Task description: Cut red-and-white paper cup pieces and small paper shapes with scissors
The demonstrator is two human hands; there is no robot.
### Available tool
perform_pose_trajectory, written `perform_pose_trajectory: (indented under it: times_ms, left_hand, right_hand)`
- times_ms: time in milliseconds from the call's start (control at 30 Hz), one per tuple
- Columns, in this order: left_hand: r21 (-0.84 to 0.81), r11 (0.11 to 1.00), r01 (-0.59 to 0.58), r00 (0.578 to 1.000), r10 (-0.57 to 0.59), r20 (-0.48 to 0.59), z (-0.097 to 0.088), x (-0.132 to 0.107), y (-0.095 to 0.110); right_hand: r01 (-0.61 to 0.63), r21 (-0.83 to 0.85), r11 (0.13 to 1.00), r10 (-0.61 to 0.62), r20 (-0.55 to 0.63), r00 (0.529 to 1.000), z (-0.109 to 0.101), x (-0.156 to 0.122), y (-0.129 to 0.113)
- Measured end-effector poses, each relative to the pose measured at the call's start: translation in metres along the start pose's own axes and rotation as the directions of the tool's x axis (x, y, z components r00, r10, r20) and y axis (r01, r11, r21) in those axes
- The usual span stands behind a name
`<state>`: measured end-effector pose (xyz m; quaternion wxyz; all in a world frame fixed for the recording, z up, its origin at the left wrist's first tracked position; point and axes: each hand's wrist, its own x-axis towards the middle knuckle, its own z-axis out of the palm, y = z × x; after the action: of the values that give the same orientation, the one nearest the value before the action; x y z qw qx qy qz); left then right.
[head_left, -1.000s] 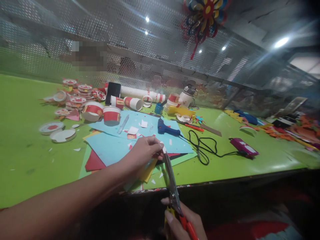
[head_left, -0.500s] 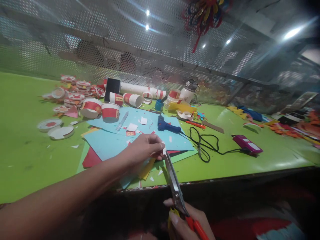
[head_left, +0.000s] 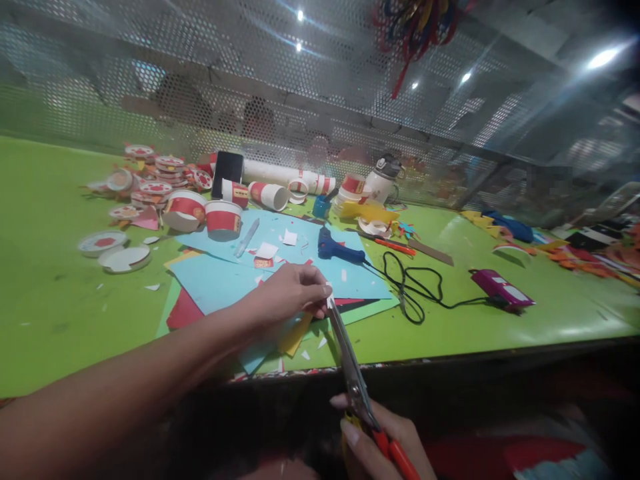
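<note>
My left hand (head_left: 293, 293) reaches over the table's front edge and pinches a small white paper scrap (head_left: 329, 295) between thumb and fingers. My right hand (head_left: 380, 447), low at the frame's bottom, grips the red handles of a pair of scissors (head_left: 350, 360). The steel blades point up and away, and their tips meet the white scrap. Under my left hand lie overlapping sheets of blue paper (head_left: 220, 283), with red, yellow and green sheets beneath.
On the green table (head_left: 50, 300) stand cut red-and-white paper cups (head_left: 223, 220), round lids (head_left: 125, 258), a blue glue gun (head_left: 337, 250) with a black cord (head_left: 415, 293), a pink device (head_left: 500, 288), a phone (head_left: 227, 175) and a white bottle (head_left: 381, 183). Perforated metal mesh backs the table.
The view has drifted slightly, so everything sits a little higher and to the right. Both hands keep the same hold, with the scissor tips still at the white scrap.
</note>
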<state>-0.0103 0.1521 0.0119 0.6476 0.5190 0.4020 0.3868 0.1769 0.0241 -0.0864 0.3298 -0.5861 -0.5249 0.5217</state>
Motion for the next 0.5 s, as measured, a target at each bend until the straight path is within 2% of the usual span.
perform_pose_trajectory:
  times_ms: [167, 333, 500]
  left_hand:
    - [0.01, 1.0, -0.001, 1.0, 0.001, 0.002, 0.001, 0.0, 0.0]
    - [0.034, 0.999, -0.021, 1.0, 0.021, 0.015, 0.0, 0.001, -0.001]
    - [0.067, 0.998, -0.02, 1.0, 0.019, 0.01, 0.0, 0.002, -0.001]
  right_hand:
    - [0.06, -0.046, 0.997, -0.062, -0.021, 0.998, -0.002, 0.0, -0.005]
    - [0.098, -0.014, 0.995, -0.098, -0.015, 0.995, -0.003, -0.001, -0.006]
    - [0.092, -0.037, 0.995, -0.093, -0.04, 0.995, -0.003, -0.002, -0.012]
